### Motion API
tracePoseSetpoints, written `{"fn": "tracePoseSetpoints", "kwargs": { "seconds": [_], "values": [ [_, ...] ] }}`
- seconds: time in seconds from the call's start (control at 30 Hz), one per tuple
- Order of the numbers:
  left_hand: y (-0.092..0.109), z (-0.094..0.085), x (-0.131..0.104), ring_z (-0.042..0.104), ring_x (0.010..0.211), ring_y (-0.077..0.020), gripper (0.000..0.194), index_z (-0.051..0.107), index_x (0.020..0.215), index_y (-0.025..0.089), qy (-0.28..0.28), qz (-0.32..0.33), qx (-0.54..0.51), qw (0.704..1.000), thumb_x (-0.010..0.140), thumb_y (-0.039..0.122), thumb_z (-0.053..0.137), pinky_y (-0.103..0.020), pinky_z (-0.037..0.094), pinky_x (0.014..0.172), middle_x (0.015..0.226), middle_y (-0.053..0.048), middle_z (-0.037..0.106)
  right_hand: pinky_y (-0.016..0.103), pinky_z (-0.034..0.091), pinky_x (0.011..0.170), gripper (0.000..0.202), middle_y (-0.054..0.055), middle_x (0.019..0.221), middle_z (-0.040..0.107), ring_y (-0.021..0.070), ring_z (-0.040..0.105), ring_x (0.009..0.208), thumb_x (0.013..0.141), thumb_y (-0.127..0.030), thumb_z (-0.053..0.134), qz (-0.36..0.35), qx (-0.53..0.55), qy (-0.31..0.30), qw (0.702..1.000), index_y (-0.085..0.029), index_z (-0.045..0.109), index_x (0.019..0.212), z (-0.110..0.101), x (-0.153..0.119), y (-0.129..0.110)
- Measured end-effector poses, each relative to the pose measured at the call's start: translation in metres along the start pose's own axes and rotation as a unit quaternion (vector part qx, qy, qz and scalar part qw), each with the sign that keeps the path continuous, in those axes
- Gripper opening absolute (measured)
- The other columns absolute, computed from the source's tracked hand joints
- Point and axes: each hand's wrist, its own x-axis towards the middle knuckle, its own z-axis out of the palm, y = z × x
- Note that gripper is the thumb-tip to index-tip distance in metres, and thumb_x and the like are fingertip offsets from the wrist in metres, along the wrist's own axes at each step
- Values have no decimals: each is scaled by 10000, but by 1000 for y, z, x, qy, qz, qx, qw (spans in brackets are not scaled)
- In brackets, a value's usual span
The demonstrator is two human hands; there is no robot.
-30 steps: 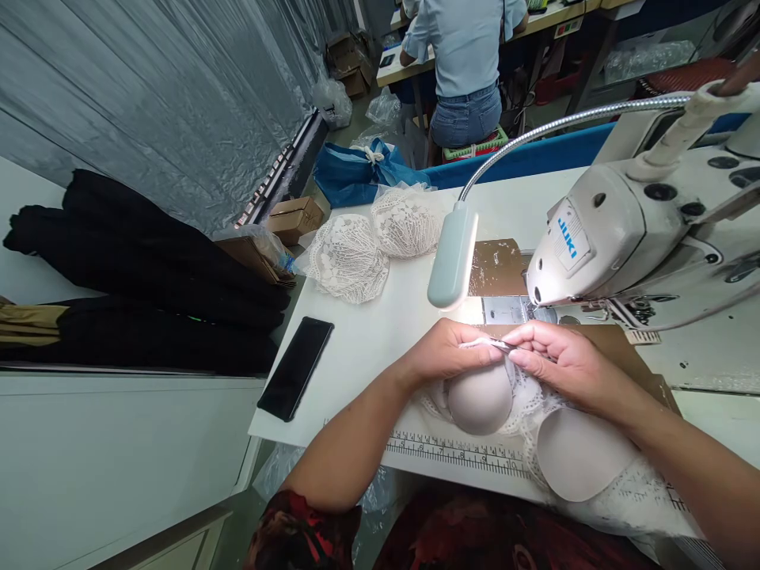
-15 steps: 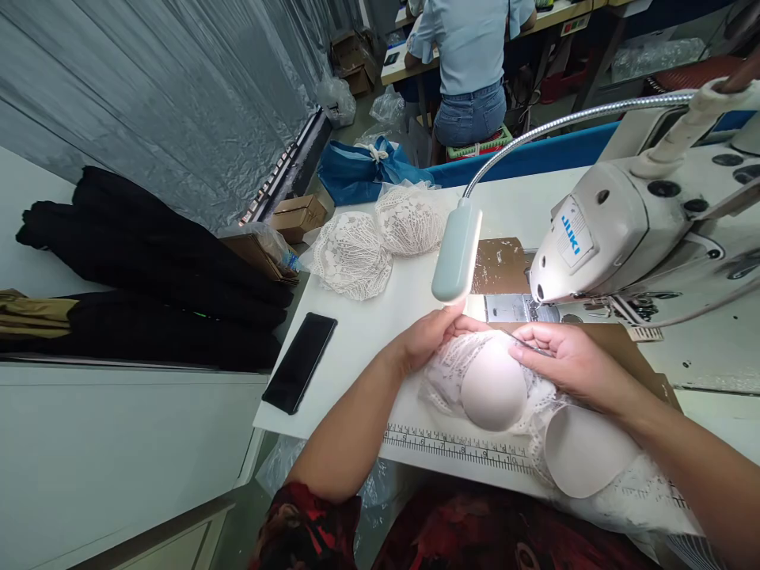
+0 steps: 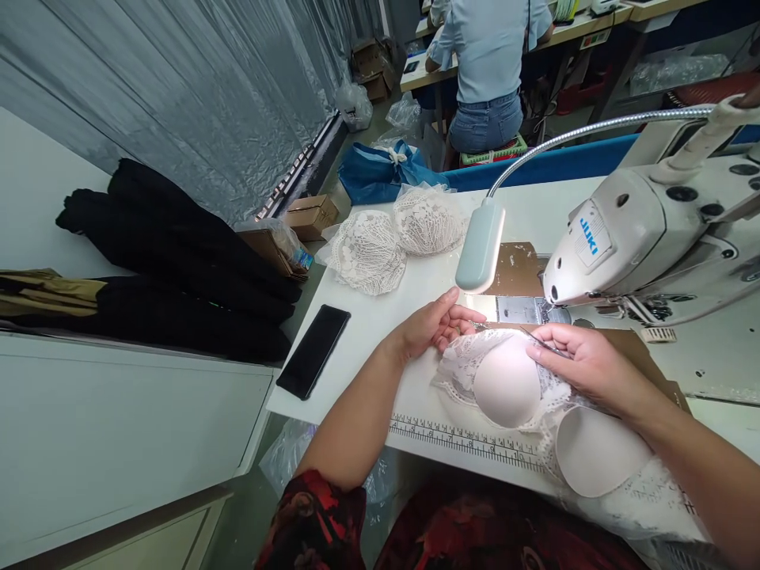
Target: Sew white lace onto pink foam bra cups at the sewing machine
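A white lace bra (image 3: pixel 507 385) with two smooth cups lies at the table's front edge, over a printed ruler strip (image 3: pixel 439 433). My right hand (image 3: pixel 579 360) is closed on a thin dark metal tool (image 3: pixel 546 343) at the upper edge of the near cup, its fingertips against the lace. At the bra's upper left corner is my left hand (image 3: pixel 439 323), fingers apart and palm partly up, beside the lace. Just beyond both hands stands the white sewing machine (image 3: pixel 611 229), its needle area over a metal plate (image 3: pixel 516 309).
A lamp head (image 3: pixel 480 247) hangs above my left hand. Lace cups (image 3: pixel 371 252) lie at the back left of the white table (image 3: pixel 362 340), with a black phone (image 3: pixel 314 351) nearer me. A person (image 3: pixel 487 71) sits beyond a blue bag (image 3: pixel 385 170).
My left hand has let go of the lace edge and its fingers have spread. My right hand stays at the cup. The whole view has shifted slightly, moving things rightward.
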Motion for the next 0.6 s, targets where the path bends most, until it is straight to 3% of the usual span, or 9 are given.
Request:
{"fn": "tracePoseSetpoints", "kwargs": {
  "seconds": [0.1,0.2,0.27,0.37,0.5,0.6],
  "values": [
    [5,-1,-9,493,559,-60,603,722,1034,126,8,30,102,994,796,674,631,-199,344,491,799,-19,637,321,488,632,342,48,806,715,212,627,728,818,-544,646,3,-1,23,1000,-208,689,868,2,-2,-1],
    [8,-3,-18,476,609,-63,333,716,829,123,-12,48,188,981,738,434,794,-199,350,568,693,16,587,323,471,631,334,36,780,688,205,599,712,816,-546,629,0,-31,30,999,-216,675,831,0,-3,-2],
    [9,-6,-21,469,609,-64,285,694,751,117,-2,52,204,978,766,391,768,-203,348,585,651,20,567,322,454,602,331,30,748,659,198,573,681,812,-547,618,-4,-69,21,997,-220,659,792,-3,-3,-3],
    [9,-10,-23,482,603,-71,269,699,785,112,26,48,204,977,793,380,728,-208,357,580,674,-1,603,318,422,561,329,20,690,607,189,532,633,824,-538,586,-17,-120,12,993,-224,628,737,-7,-1,-3],
    [8,-11,-23,457,562,-70,292,663,749,109,7,50,216,975,832,389,662,-209,355,555,630,7,564,311,411,539,345,10,665,592,183,526,605,865,-540,540,-34,-174,10,984,-235,601,716,-10,-1,3],
    [6,-11,-22,454,577,-79,303,640,768,117,-20,59,218,974,865,403,611,-217,369,577,639,15,537,342,477,583,317,39,775,689,227,623,663,860,-541,562,-77,-247,78,963,-244,663,905,-11,-5,6]
  ]
}}
